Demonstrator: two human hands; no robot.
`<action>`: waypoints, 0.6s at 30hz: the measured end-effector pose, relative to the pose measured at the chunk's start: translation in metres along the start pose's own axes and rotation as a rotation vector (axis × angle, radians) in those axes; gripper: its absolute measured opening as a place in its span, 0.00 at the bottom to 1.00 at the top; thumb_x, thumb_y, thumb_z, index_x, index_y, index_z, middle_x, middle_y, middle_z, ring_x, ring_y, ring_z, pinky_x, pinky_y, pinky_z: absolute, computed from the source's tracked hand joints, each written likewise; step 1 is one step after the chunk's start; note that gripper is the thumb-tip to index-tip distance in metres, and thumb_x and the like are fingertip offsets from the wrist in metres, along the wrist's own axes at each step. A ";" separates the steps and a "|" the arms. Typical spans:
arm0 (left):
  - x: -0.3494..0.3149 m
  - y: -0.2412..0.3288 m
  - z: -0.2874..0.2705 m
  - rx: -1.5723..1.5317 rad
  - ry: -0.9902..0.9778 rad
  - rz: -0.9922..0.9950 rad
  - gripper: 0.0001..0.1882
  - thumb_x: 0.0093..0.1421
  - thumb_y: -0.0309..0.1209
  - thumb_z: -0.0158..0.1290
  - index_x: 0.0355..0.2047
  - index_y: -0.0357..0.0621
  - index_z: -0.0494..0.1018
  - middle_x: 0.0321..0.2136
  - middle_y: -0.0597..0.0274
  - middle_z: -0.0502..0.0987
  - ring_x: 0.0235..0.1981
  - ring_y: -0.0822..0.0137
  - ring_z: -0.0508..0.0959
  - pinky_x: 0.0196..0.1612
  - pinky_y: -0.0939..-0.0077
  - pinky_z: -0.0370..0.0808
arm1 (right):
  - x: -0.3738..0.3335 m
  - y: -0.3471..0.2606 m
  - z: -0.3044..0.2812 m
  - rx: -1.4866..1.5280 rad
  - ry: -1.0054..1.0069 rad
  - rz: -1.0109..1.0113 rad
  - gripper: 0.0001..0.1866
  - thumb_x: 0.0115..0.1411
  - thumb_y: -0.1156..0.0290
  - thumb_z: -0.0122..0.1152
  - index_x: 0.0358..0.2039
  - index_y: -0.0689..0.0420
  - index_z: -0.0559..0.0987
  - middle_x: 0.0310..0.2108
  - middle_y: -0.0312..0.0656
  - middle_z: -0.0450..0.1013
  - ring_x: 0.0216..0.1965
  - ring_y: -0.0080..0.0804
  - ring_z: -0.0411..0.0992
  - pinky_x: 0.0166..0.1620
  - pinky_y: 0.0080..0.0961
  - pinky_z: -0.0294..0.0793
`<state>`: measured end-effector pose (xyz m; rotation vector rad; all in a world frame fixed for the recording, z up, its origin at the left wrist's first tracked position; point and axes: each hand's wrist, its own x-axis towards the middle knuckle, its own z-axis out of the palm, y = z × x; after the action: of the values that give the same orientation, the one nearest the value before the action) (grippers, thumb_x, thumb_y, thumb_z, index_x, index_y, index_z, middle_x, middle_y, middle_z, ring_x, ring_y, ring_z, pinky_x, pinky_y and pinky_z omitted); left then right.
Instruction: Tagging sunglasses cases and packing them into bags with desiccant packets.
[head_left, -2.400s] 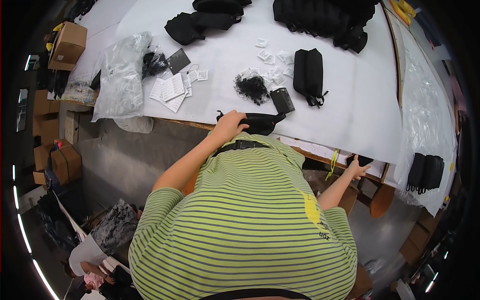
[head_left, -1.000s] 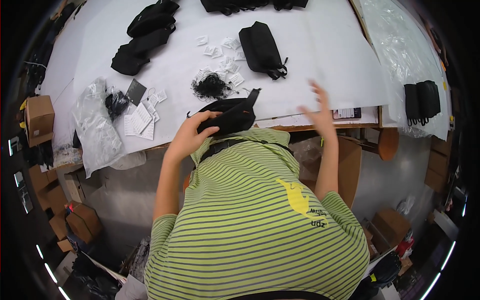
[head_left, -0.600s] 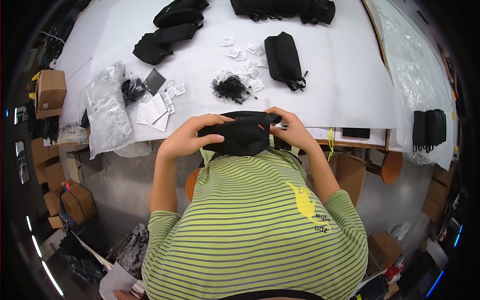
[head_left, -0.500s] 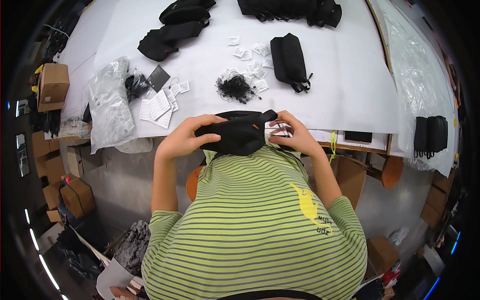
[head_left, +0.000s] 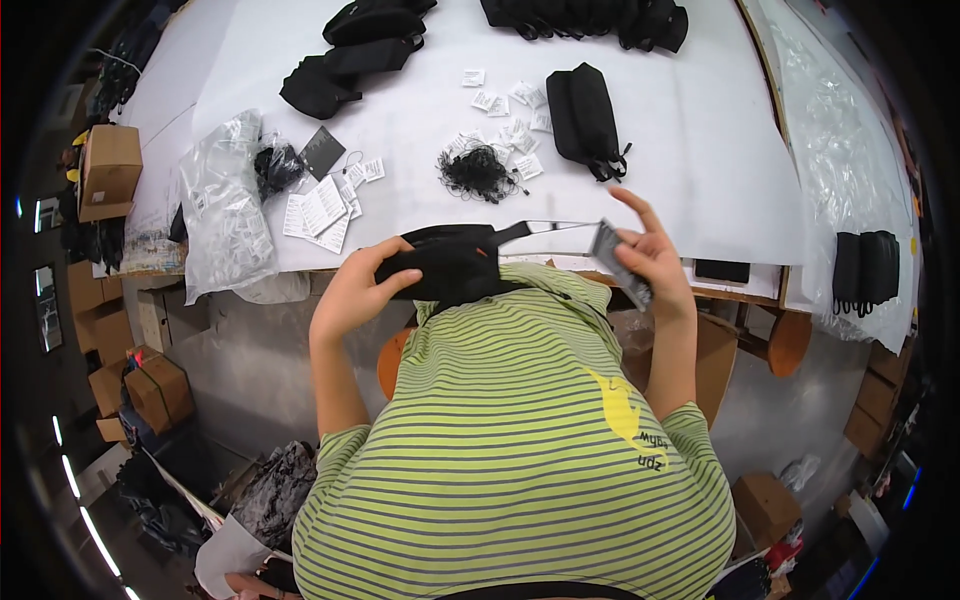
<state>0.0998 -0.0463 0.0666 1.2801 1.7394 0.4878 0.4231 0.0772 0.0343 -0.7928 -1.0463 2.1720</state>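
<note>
My left hand (head_left: pixel 352 292) grips the left end of a black fabric pouch (head_left: pixel 452 264), thumb on the near side. The pouch lies at the table's front edge, against my striped shirt, with a small orange mark near its right end. A black loop (head_left: pixel 513 234) sticks out from that end. From the loop a thin dark string (head_left: pixel 565 226) runs straight to the right. At its other end my right hand (head_left: pixel 652 265) pinches a dark grey hang tag (head_left: pixel 607 243) with a pale edge, its index finger raised.
A heap of black strings (head_left: pixel 478 172) lies beside scattered white packets (head_left: pixel 515 135). Another black pouch (head_left: pixel 583 115) rests to their right, with more pouches (head_left: pixel 350 70) at the back. White cards (head_left: pixel 320 212) and a clear plastic bag (head_left: pixel 225 200) are at the left.
My right hand has moved right, away from the pouch, with the hang tag. The string now stretches between loop and tag. My left hand and the pouch have shifted slightly left.
</note>
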 end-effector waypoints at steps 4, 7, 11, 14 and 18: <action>-0.014 0.023 0.006 -0.147 -0.102 0.155 0.13 0.55 0.33 0.54 0.35 0.37 0.68 0.23 0.58 0.74 0.23 0.70 0.70 0.28 0.78 0.67 | 0.007 0.008 -0.015 0.623 -0.241 -0.164 0.37 0.55 0.54 0.59 0.59 0.57 0.59 0.45 0.44 0.70 0.42 0.30 0.69 0.45 0.24 0.67; -0.022 0.041 0.005 -0.203 -0.320 0.165 0.10 0.54 0.30 0.54 0.33 0.37 0.67 0.20 0.58 0.75 0.21 0.68 0.74 0.28 0.78 0.68 | 0.019 0.001 0.002 0.732 -0.213 -0.382 0.33 0.56 0.46 0.55 0.53 0.59 0.66 0.46 0.37 0.69 0.44 0.28 0.65 0.46 0.29 0.63; -0.027 0.056 0.007 -0.168 -0.374 0.207 0.10 0.53 0.29 0.55 0.32 0.38 0.67 0.22 0.53 0.76 0.22 0.60 0.77 0.26 0.76 0.69 | 0.053 0.015 0.026 0.644 0.521 -0.248 0.11 0.62 0.63 0.52 0.36 0.57 0.76 0.25 0.32 0.72 0.23 0.22 0.67 0.27 0.21 0.66; -0.027 0.057 0.010 -0.118 -0.353 0.253 0.11 0.52 0.29 0.55 0.32 0.38 0.67 0.22 0.53 0.76 0.22 0.58 0.77 0.26 0.75 0.69 | 0.059 0.007 0.067 0.441 0.639 -0.044 0.11 0.62 0.62 0.51 0.36 0.55 0.74 0.22 0.34 0.70 0.18 0.24 0.67 0.21 0.17 0.64; -0.029 0.057 0.011 -0.144 -0.355 0.215 0.11 0.52 0.30 0.55 0.32 0.39 0.67 0.23 0.52 0.77 0.23 0.56 0.77 0.27 0.74 0.69 | 0.056 0.032 0.061 0.397 0.262 0.081 0.19 0.65 0.55 0.42 0.39 0.58 0.73 0.08 0.32 0.57 0.10 0.19 0.53 0.16 0.18 0.48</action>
<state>0.1422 -0.0522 0.1152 1.3638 1.2590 0.4664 0.3348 0.0732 0.0254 -0.9071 -0.4394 2.1705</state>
